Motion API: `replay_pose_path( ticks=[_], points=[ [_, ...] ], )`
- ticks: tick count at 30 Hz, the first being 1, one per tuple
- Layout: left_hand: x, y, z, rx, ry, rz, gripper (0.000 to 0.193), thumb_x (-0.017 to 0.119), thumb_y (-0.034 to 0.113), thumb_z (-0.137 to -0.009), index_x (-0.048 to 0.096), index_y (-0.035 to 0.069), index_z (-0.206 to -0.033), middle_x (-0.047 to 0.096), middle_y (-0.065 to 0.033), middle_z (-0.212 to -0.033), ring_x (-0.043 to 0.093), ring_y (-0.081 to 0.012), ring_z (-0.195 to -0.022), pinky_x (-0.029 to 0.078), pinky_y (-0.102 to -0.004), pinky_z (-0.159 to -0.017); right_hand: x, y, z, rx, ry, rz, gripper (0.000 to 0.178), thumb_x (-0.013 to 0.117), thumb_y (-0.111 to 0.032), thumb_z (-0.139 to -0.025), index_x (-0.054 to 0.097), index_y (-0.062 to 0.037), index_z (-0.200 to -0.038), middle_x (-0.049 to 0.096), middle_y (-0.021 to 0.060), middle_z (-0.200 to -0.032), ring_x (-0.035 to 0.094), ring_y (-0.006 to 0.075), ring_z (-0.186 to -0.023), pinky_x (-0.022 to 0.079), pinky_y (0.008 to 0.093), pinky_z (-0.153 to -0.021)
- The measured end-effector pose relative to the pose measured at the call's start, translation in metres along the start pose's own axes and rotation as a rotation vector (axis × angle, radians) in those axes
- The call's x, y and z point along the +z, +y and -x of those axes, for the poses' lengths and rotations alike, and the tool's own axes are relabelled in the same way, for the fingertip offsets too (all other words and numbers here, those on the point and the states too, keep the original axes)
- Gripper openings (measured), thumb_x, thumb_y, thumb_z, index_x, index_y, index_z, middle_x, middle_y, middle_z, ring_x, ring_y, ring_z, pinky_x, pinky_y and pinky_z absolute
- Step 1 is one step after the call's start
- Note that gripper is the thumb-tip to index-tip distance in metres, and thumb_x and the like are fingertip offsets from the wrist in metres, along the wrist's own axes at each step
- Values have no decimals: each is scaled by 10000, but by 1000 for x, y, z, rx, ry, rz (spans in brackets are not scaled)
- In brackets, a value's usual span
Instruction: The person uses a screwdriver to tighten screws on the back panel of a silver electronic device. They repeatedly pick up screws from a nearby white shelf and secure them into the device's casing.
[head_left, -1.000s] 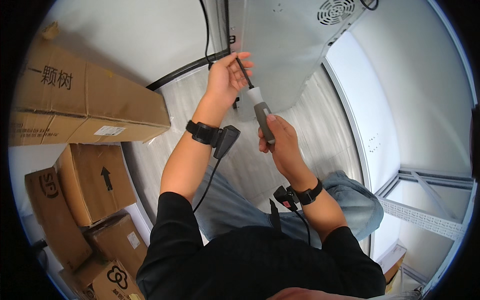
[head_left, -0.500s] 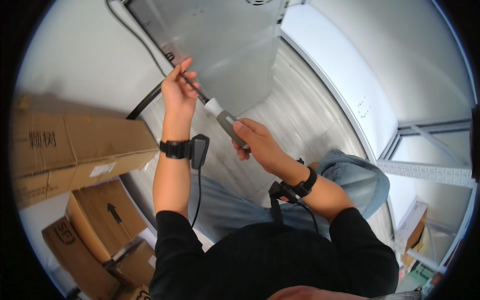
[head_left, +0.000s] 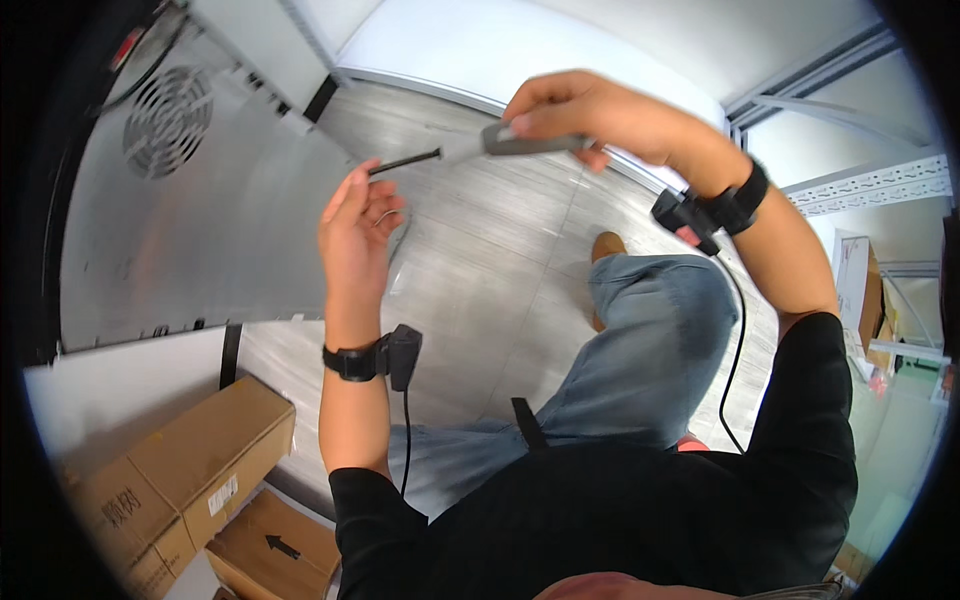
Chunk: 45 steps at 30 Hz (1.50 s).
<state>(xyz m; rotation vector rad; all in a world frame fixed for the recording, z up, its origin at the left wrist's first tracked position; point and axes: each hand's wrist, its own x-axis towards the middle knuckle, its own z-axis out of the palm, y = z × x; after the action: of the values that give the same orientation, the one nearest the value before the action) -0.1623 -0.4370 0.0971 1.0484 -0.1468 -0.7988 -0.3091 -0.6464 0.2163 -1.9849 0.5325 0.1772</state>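
Note:
A screwdriver (head_left: 505, 141) with a grey handle and a thin dark shaft lies almost level between my two hands. My right hand (head_left: 605, 112) is wrapped round the handle, its fingers curled over from above. My left hand (head_left: 356, 222) has its thumb and fingertips at the shaft's far end, apparently pinching it; the tip itself is hidden there. The other left fingers are loosely curled. Just left of that hand stands a large grey metal housing (head_left: 250, 235) with a round, slotted fan grille (head_left: 168, 120).
Cardboard boxes (head_left: 195, 445) are stacked at the lower left. Below my hands is a grey plank-patterned floor (head_left: 470, 290). A white panel (head_left: 530, 40) runs along the far side, and metal shelving (head_left: 875, 185) stands at the right. Cables (head_left: 742, 350) hang from both wrist devices.
My right hand has moved up and right with the screwdriver, which now lies nearer level. The view has swung right, so the housing sits further left with its grille in full view.

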Motion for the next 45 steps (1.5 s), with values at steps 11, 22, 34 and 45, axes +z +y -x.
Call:
replay_pose_path(
  ticks=[11,22,34,45],
  points=[
    [242,-230,-168,-220,-250,-391,284,543,237,-919,598,43,-1120,645,-56,-865,606,-133,-769,471,-255,-672,-152,343,27,160,331,-546,291,629,-232,-841,637,-31,-1052,612,18,-733,497,71,-570,405,203,-534],
    [342,-400,-264,3,-416,-1280,293,676,129,-785,614,67,-1065,647,-62,-853,617,-174,-721,506,-305,-639,-146,497,49,334,688,-1083,247,584,-194,-887,584,-34,-1075,578,49,-791,491,107,-579,398,237,-557],
    [366,-443,-276,220,-392,-1634,116,630,134,-812,643,122,-927,646,-50,-875,624,-262,-790,492,-383,-662,-150,526,37,334,732,-1131,253,545,-188,-901,564,-36,-1101,570,50,-785,494,109,-618,398,242,-556],
    [313,-356,-255,-385,-63,-246,155,545,142,-931,576,-5,-968,638,-136,-993,662,-218,-822,567,-279,-693,-167,482,12,184,539,-771,256,636,-72,-816,603,-31,-1067,551,2,-799,486,67,-688,403,210,-590]
  ],
)
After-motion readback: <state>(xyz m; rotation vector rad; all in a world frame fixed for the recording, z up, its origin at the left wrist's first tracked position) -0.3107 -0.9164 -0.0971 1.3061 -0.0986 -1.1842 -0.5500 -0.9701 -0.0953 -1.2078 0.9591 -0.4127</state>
